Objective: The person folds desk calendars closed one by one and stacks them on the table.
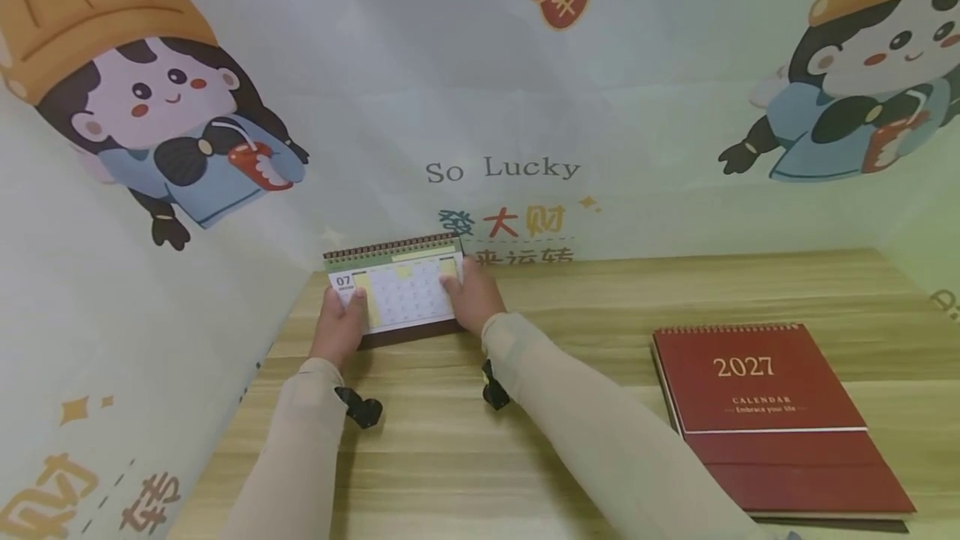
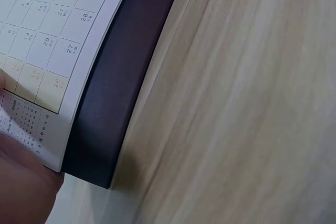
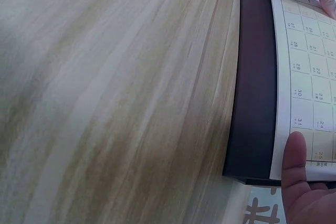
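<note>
A spiral-bound desk calendar [image 1: 408, 294], showing a page marked 07, stands near the back left of the table with its dark base toward me. My left hand [image 1: 339, 327] grips its left edge, thumb over the front of the page. On the opposite edge my right hand [image 1: 476, 294] holds it, the thumb lying on the date grid. The left wrist view shows the page's lower corner above the dark base strip [image 2: 118, 77]. In the right wrist view the right thumb [image 3: 295, 161] presses the page near its corner; the fingers behind are hidden.
A larger red 2027 calendar [image 1: 772, 407] lies on the right side of the wood-grain table [image 1: 450, 457]. Behind the table rises a printed backdrop [image 1: 645, 123] with cartoon figures and "So Lucky" lettering. It also runs along the left side.
</note>
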Demonstrator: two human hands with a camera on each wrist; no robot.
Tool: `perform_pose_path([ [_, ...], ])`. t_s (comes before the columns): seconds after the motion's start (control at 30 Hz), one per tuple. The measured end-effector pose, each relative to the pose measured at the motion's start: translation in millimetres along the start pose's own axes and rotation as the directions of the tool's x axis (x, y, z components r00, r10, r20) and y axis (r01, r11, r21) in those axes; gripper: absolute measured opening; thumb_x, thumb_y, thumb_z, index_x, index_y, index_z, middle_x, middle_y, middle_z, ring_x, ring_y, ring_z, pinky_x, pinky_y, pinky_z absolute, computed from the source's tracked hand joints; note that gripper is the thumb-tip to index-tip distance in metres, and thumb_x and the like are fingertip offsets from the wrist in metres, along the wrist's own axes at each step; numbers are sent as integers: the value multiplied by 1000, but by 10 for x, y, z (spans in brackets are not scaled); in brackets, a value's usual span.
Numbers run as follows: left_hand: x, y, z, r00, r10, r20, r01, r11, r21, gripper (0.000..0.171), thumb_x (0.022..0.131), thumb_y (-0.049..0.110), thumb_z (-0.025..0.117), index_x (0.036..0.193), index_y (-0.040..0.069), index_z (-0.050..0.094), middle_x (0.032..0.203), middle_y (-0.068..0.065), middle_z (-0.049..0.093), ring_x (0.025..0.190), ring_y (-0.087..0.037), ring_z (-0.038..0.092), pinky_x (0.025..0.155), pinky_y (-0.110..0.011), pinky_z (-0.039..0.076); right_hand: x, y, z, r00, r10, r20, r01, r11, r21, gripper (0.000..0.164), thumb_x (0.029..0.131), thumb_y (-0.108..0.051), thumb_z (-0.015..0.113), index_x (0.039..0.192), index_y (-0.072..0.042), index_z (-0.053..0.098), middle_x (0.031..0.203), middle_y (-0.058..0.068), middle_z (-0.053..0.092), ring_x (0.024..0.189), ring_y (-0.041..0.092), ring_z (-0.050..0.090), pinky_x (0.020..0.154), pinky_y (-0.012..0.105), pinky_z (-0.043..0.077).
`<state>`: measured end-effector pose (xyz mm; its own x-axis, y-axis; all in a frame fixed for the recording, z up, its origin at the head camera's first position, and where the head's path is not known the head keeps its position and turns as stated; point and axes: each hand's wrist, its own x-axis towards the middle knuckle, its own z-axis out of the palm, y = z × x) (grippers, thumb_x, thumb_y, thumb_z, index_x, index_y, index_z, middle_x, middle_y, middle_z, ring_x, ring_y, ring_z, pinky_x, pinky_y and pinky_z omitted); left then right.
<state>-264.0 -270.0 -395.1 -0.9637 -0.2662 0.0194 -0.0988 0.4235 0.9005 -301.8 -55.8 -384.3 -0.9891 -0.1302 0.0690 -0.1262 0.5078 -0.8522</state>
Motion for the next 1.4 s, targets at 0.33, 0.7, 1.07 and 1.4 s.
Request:
perform_pose_path([
  [0.33, 10, 24, -11, 999, -27, 22, 27, 1000, -5, 56, 107, 38, 37, 150, 3, 26, 147, -22, 40, 133, -32, 38, 115, -46, 23, -34, -24, -8, 1000, 12, -3, -12, 1000, 15, 42, 104, -27, 54, 135, 0, 46, 117, 13, 60, 100, 21, 57, 95, 39, 47],
  [0.7, 63, 5, -43, 998, -15, 57, 14, 1000, 18, 57, 108, 38, 35, 151, 4, 24, 145, -21, 42, 129, -31, 39, 114, -46, 25, -81, -51, -23, 1000, 8, -11, -8, 1000, 19, 47, 104, -28, 54, 138, 2, 44, 127, 18, 58, 116, 27, 57, 103, 41, 44],
  [1.07, 101, -19, -52, 996, -26, 90, 23, 999, 35, 58, 108, 40, 34, 153, 6, 22, 147, -20, 41, 132, -31, 39, 115, -48, 24, -121, -41, -37, 1000, 23, -10, -23, 1000, 18, 54, 104, -28, 54, 144, 4, 39, 137, 22, 54, 125, 31, 53, 107, 42, 40],
  [1.4, 106, -29, -83, 992, -27, 123, 23, 999, 33, 60, 107, 42, 34, 154, 7, 22, 147, -20, 40, 132, -32, 39, 115, -48, 24, -141, -30, -17, 1000, 10, -26, -10, 1000, 7, 44, 103, -28, 55, 134, 3, 48, 120, 17, 61, 109, 27, 59, 99, 41, 46],
])
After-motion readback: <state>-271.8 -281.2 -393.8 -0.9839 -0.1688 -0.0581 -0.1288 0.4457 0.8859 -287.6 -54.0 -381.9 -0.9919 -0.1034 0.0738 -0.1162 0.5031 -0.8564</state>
